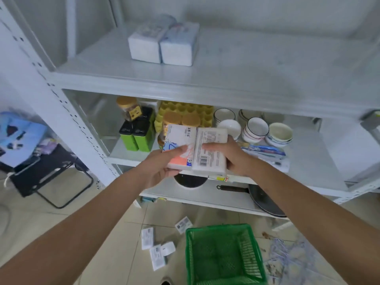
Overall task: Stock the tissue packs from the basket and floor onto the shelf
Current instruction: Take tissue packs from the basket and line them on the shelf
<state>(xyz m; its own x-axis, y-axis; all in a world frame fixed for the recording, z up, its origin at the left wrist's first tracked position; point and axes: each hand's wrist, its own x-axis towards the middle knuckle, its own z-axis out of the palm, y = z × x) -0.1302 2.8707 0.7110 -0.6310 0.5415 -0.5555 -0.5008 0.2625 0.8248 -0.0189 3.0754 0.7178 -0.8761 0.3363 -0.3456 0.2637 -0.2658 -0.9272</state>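
Head view, hands: The left hand (164, 165) and right hand (230, 157) each grip one of two tissue packs (196, 150) held side by side in front of the white shelf unit (185, 83); the fingers curl around the packs' lower edges, with the fingertips underneath hidden.

Head view, top shelf: Two wrapped tissue packs (164, 44) stand touching each other on the top board; their printing is blurred and unreadable.

Head view, middle shelf: Green tins (136, 134), lidded jars (128, 108), a yellow egg tray (185, 111) and stacked bowls (255, 128) sit here, partly covered by the held packs.

Head view, lower shelf: A dark pan (263, 200) lies on it, its handle pointing left; a round black item behind the hands is mostly hidden.

Head view, floor: Small tissue packs (158, 245) lie scattered on the tiles just left of the green basket (224, 254). The basket's bottom edge is cut off by the frame. Crumpled clear plastic (292, 258) lies to its right, blurred.

Head view, left edge: A black folding stool (47, 173) carries indistinct items.
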